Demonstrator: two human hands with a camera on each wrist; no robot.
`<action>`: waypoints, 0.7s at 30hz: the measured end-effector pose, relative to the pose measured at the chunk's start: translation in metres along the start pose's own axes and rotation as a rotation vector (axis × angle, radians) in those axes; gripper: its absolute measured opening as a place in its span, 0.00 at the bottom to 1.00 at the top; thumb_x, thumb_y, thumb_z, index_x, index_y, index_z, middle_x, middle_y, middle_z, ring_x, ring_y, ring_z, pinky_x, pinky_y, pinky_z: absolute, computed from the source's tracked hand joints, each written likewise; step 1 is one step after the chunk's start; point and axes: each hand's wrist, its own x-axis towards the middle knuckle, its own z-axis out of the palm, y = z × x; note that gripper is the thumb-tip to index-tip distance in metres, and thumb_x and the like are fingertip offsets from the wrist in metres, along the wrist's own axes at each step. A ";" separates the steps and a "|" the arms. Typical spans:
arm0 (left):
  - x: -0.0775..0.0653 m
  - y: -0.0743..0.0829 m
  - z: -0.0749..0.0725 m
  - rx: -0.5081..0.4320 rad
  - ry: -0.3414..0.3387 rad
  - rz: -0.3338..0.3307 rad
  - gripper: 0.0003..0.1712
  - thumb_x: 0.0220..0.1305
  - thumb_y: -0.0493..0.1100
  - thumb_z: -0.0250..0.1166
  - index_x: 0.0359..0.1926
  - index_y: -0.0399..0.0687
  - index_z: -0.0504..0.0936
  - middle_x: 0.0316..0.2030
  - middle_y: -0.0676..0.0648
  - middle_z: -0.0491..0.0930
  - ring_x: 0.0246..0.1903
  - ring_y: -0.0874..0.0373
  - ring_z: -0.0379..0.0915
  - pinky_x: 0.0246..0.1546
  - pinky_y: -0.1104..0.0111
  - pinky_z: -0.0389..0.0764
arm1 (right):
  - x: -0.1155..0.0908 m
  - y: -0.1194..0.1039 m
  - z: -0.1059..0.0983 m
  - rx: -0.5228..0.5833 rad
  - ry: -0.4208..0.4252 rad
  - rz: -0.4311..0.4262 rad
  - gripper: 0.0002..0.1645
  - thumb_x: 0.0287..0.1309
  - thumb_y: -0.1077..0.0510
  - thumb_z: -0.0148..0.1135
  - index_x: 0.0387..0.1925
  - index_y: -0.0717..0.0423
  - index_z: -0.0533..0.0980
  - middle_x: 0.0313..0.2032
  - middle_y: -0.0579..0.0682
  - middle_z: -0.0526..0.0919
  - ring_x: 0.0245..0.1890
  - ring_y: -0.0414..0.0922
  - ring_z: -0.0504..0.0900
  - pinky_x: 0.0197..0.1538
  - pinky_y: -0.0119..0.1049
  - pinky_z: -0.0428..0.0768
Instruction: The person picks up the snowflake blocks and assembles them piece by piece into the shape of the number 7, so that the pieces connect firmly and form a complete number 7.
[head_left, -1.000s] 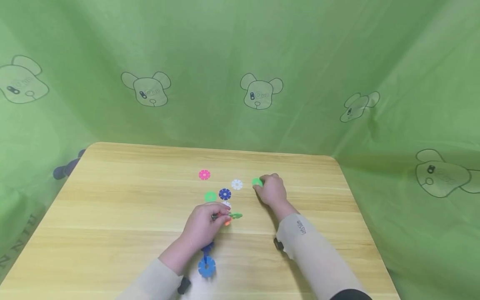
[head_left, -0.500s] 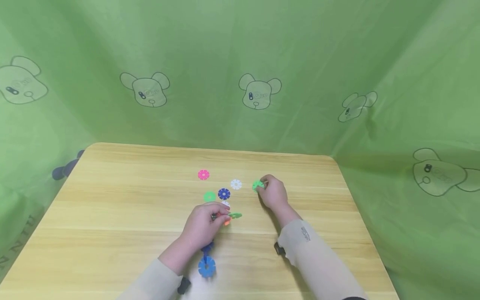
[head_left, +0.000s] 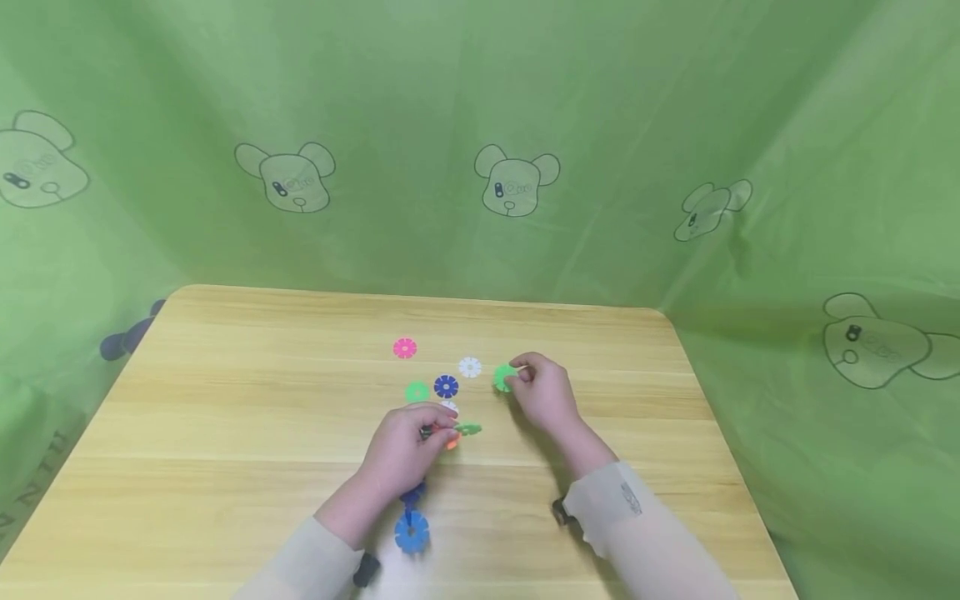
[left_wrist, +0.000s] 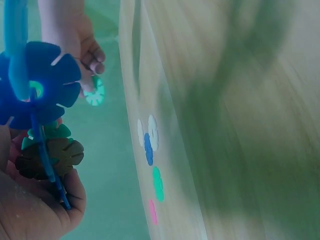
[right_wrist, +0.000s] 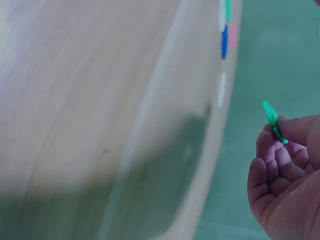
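Note:
In the head view my left hand grips a chain of interlocked notched plastic discs above the table. A light blue disc hangs at the near end, below a dark blue one. Green and orange discs stick out past the fingertips. The left wrist view also shows a brownish disc by the palm; fingers hide part of the chain. My right hand pinches a single green notched disc between thumb and fingers, held up on edge in the right wrist view.
Loose discs lie flat on the wooden table: pink, white, dark blue, green, and another white one partly behind the left hand. A green curtain with printed animal heads surrounds the table.
My right hand has lifted the green disc from the table's right side and brought it slightly left and nearer. The left hand and its chain stay almost in place.

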 end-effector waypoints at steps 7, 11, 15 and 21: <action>0.000 -0.001 -0.001 -0.001 0.014 -0.004 0.02 0.66 0.38 0.75 0.39 0.50 0.91 0.51 0.50 0.89 0.56 0.49 0.84 0.61 0.53 0.83 | -0.014 -0.019 -0.009 0.067 -0.026 -0.040 0.15 0.65 0.64 0.72 0.52 0.62 0.82 0.35 0.52 0.83 0.31 0.45 0.81 0.30 0.33 0.84; 0.000 -0.002 -0.002 -0.004 0.020 -0.018 0.03 0.65 0.38 0.75 0.39 0.50 0.91 0.51 0.50 0.89 0.56 0.49 0.84 0.62 0.53 0.82 | -0.022 -0.026 -0.015 0.093 -0.023 -0.088 0.13 0.65 0.65 0.72 0.50 0.62 0.83 0.33 0.51 0.84 0.31 0.44 0.81 0.33 0.31 0.85; 0.001 -0.002 -0.003 -0.008 0.027 -0.025 0.03 0.65 0.38 0.75 0.38 0.52 0.90 0.50 0.51 0.89 0.56 0.50 0.84 0.60 0.53 0.83 | -0.029 -0.031 -0.019 0.155 -0.034 -0.110 0.13 0.64 0.66 0.72 0.49 0.63 0.84 0.31 0.50 0.85 0.29 0.45 0.83 0.32 0.32 0.86; 0.002 -0.004 -0.005 -0.008 0.038 -0.027 0.04 0.65 0.38 0.75 0.36 0.53 0.90 0.49 0.52 0.90 0.55 0.50 0.84 0.59 0.53 0.84 | -0.040 -0.037 -0.025 0.263 -0.095 -0.107 0.13 0.63 0.69 0.71 0.49 0.66 0.84 0.32 0.53 0.87 0.29 0.50 0.87 0.31 0.36 0.88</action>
